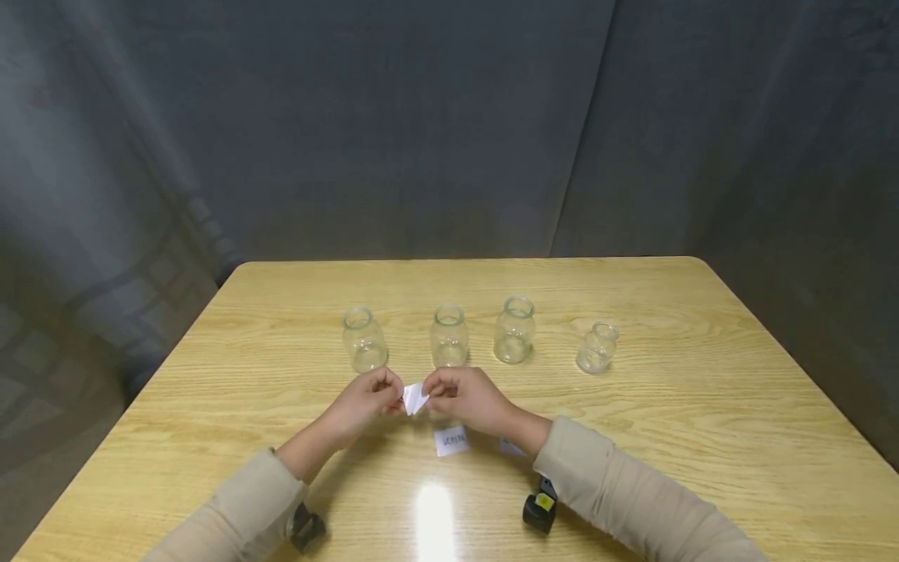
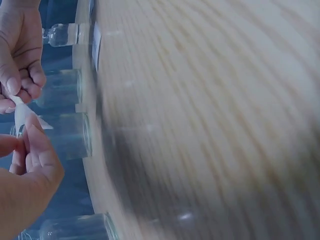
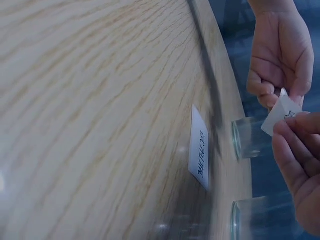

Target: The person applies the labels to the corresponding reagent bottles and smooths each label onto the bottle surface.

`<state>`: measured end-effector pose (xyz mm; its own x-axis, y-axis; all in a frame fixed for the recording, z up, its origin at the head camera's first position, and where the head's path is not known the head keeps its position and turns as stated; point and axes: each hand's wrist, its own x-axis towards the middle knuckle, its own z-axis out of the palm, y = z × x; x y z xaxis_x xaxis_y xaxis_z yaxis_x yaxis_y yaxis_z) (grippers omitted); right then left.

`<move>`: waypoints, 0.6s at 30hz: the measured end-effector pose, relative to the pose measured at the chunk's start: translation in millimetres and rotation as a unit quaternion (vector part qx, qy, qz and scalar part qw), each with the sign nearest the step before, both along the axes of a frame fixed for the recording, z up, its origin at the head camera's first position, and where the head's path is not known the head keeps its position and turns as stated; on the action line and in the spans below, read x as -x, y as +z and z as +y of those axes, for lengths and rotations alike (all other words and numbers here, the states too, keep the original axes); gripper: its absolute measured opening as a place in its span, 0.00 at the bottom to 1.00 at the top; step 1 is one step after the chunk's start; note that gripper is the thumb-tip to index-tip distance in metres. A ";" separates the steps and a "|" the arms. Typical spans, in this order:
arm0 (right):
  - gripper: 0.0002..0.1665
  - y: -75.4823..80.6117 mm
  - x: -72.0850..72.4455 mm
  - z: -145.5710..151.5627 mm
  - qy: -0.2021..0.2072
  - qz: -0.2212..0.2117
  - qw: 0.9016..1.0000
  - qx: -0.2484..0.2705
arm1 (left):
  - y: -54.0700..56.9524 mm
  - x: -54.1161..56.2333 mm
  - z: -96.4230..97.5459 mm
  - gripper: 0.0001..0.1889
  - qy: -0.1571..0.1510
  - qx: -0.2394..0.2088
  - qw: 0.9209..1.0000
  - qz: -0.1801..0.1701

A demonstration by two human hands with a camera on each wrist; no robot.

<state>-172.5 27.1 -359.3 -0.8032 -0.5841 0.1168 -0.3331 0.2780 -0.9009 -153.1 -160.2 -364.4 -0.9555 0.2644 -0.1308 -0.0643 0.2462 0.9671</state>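
Between my hands is a small white paper label (image 1: 413, 399), creased and bent, with dark writing partly visible in the right wrist view. My left hand (image 1: 368, 398) pinches one side of it between thumb and fingers. The other side is pinched by my right hand (image 1: 470, 398). The paper is held up off the wood, in front of a glass jar (image 1: 367, 347) on the left and another jar (image 1: 449, 339) in the middle. Below my right hand, a flat label (image 1: 451, 441) with dark characters lies on the table; my right wrist partly covers a second flat label (image 1: 512, 447).
A third glass jar (image 1: 514, 336) stands right of the middle one, and a smaller jar (image 1: 597, 349) stands farther right. All have open mouths. The wooden table (image 1: 702, 390) ends at a dark grey curtain (image 1: 393, 133). Black wrist devices hang under both sleeves.
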 end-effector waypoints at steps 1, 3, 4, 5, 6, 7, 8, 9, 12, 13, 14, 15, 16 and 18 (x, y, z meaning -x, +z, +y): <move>0.04 -0.1 0.1 -0.2 -0.001 0.005 1.000 -0.003 | -0.2 -0.3 -0.4 0.04 0.000 0.001 1.000 -0.001; 0.03 -1.0 0.8 -0.4 -0.005 0.015 1.000 -0.011 | -0.4 -1.0 -1.1 0.04 -0.003 0.003 1.000 0.000; 0.03 -2.1 1.4 -0.5 -0.008 0.022 1.000 -0.014 | -0.2 -1.3 -1.2 0.04 -0.004 0.003 1.000 0.001; 0.03 -3.2 2.1 -0.5 -0.010 0.029 0.999 -0.016 | -0.4 -1.4 -1.4 0.04 -0.004 0.001 1.000 0.001; 0.03 -4.2 2.8 -0.5 -0.011 0.036 0.999 -0.017 | -0.7 -1.3 -1.8 0.03 -0.004 0.000 1.000 -0.001; 0.03 -5.4 3.6 -0.4 -0.010 0.043 0.999 -0.017 | -1.2 -1.2 -2.1 0.03 -0.002 0.000 1.000 -0.002; 0.03 -6.1 4.4 -0.3 -0.008 0.049 0.999 -0.015 | -1.2 -1.2 -2.4 0.02 0.001 -0.002 1.000 -0.006; 0.03 -6.6 4.9 -0.3 -0.005 0.053 0.998 -0.012 | -1.3 -1.2 -2.6 0.02 0.006 -0.005 1.000 -0.011; 0.03 -6.7 5.7 -0.1 0.006 0.057 0.998 -0.007 | -2.4 -0.9 -3.9 0.04 0.011 -0.013 1.000 -0.021; 0.04 -6.4 5.6 0.0 0.009 0.057 0.998 -0.010 | -2.7 -1.0 -4.3 0.05 0.012 -0.016 1.000 -0.023; 0.04 -5.9 5.3 -0.1 0.011 0.055 0.998 -0.014 | -2.9 -1.2 -4.9 0.05 0.011 -0.018 0.999 -0.024; 0.04 -5.5 5.0 -0.1 0.013 0.053 0.998 -0.017 | -3.3 -1.4 -5.6 0.06 0.011 -0.016 1.000 -0.022; 0.04 -5.4 4.8 -0.4 0.014 0.052 0.998 -0.020 | -3.7 -1.8 -6.5 0.07 0.010 -0.015 1.000 -0.021; 0.04 -5.0 4.1 -1.0 0.015 0.051 0.998 -0.024 | -4.4 -2.5 -8.4 0.08 0.009 -0.013 1.000 -0.019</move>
